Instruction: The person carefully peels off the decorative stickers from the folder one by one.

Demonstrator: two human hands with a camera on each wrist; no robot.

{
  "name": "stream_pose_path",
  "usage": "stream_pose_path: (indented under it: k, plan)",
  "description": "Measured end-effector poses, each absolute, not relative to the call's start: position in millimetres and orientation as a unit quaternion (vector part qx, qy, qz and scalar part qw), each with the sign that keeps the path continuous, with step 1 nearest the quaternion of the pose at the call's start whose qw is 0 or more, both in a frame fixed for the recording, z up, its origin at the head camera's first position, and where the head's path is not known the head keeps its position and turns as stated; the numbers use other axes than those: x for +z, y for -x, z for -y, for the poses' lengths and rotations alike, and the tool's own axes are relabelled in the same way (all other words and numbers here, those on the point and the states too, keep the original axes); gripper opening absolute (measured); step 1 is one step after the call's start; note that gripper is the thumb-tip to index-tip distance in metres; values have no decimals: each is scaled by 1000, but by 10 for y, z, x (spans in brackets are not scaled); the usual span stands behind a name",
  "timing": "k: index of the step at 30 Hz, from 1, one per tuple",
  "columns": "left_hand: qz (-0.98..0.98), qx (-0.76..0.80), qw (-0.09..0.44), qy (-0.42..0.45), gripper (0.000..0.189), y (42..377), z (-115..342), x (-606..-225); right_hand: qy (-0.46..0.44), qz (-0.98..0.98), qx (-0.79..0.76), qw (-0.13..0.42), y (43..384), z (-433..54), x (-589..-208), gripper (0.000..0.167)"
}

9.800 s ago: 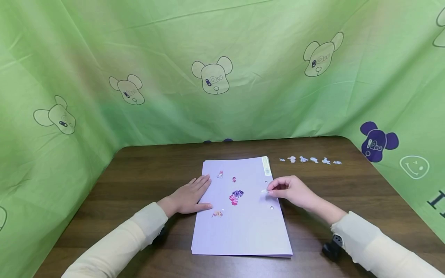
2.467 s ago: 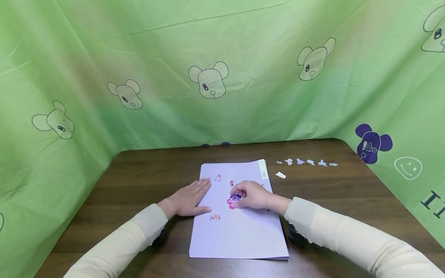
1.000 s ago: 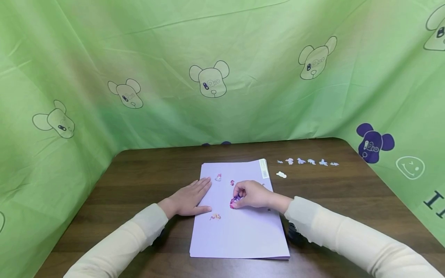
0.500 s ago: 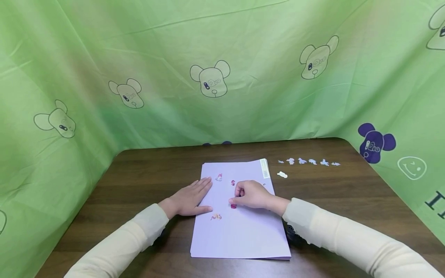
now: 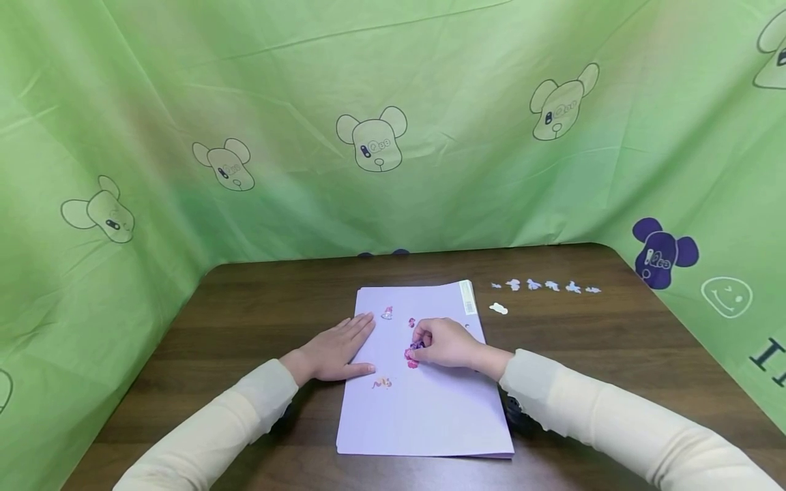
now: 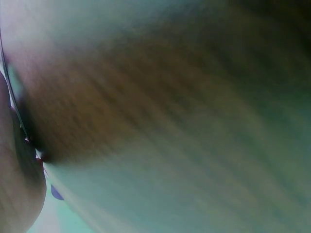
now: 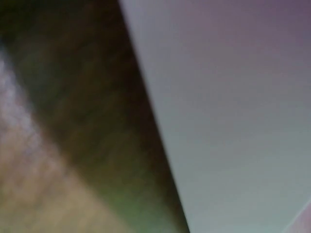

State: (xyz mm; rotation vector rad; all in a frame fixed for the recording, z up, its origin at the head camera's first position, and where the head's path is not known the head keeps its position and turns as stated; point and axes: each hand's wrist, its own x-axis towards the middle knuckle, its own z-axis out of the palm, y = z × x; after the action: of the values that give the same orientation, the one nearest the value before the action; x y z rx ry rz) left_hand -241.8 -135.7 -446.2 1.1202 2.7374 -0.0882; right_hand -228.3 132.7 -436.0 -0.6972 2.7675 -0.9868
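A lilac folder [image 5: 424,416] lies on the table. My left hand [image 5: 334,348] rests flat on its left edge, fingers spread. My right hand [image 5: 448,343] reaches over the middle of the folder with fingers curled, thumb and fingertips on a pink and purple cartoon sticker [image 5: 411,357], which they partly cover. Around it on the folder are a small white and pink sticker [image 5: 387,313], a tiny pink one [image 5: 411,322] and an orange one [image 5: 382,383]. In the right wrist view a pale sheet [image 7: 233,121] fills the right side; the fingertips are hidden there.
Several small bluish-white cut-out pieces [image 5: 551,286] lie in a row at the back right of the brown wooden table [image 5: 276,293]. One white piece [image 5: 499,308] sits nearer the folder. A green curtain [image 5: 276,204] hangs behind the table.
My right hand, earlier at the folder's right edge with a small whitish piece, is now over the pink and purple sticker, shifting slightly there. A white piece has appeared on the table; my left hand stays put.
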Motion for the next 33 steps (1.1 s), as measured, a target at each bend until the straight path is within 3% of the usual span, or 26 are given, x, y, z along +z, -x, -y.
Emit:
stream_pose_path:
  k: [13,33]
  plan:
    - [-921,-33,90,-378,93,2419,1352,-4450,250,-901,-349,64,2297,-1386,-4360,22]
    - [-922,-26,92,-376,92,2392,1346,-4440,265,-865,-422,62,2302,-1520,-4336,7]
